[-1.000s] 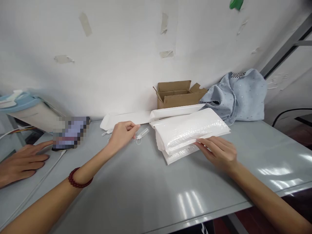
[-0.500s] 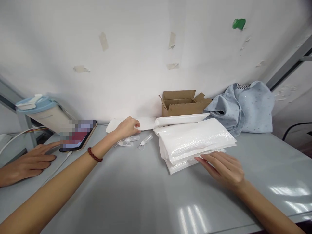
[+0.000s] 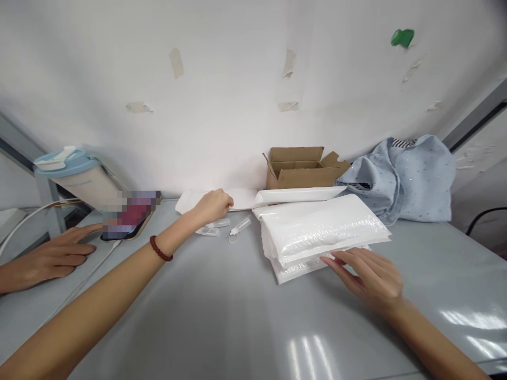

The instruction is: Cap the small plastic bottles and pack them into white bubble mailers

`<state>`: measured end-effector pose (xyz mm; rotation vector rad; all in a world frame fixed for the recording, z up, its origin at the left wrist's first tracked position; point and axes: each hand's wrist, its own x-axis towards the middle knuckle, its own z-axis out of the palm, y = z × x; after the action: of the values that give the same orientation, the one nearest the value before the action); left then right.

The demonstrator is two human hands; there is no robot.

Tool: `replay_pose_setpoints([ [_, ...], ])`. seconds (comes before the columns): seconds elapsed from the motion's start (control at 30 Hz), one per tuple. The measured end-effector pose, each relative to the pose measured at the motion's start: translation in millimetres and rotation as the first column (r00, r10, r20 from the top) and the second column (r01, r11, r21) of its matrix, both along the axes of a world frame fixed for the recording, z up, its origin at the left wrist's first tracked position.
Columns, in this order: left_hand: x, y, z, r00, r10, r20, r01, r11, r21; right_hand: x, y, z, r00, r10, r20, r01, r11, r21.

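Observation:
My left hand (image 3: 215, 206), with a dark red beaded bracelet (image 3: 161, 248) on its wrist, has its fingers curled in over a flat white mailer (image 3: 244, 199) against the wall. Its fingertips are hidden, so what they hold, if anything, does not show. Just in front of it lie several small clear plastic dropper bottles (image 3: 240, 226). At the right, my right hand (image 3: 370, 274) has thumb and fingers closed at the front edge of a stack of white bubble mailers (image 3: 320, 227). The upper mailer's flap is folded up at the back.
An open cardboard box (image 3: 307, 174) stands behind the mailers, beside a light blue cloth bag (image 3: 422, 179). On the left, another person's hand (image 3: 59, 258) touches a phone (image 3: 137, 214) with a white cable (image 3: 85, 279) plugged in. A blue-lidded cup (image 3: 85, 182) stands behind it.
The whole view has shifted slightly, so things sit a little further right. My left hand's fingers look more curled in. My right hand stays at the mailers' edge.

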<state>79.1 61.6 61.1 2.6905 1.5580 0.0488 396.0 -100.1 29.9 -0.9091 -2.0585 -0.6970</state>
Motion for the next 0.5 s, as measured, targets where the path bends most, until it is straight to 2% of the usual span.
replay_pose_setpoints([
  [0.13, 12, -10, -9.7, 0.992, -0.013, -0.125, 0.026, 0.994, 0.105, -3, 2, 1.1, 1.000, 0.008, -0.016, -0.008, 1.000, 0.011],
  [0.3, 17, -12, -16.9, 0.975, -0.003, -0.222, 0.051, 0.976, 0.211, -4, 3, -0.1, 0.999, 0.000, -0.037, -0.002, 0.999, -0.049],
  [0.5, 11, -9, -10.5, 0.972, 0.007, -0.235, 0.080, 0.932, 0.354, -5, 3, -1.9, 0.999, -0.001, -0.049, -0.002, 0.998, -0.063],
])
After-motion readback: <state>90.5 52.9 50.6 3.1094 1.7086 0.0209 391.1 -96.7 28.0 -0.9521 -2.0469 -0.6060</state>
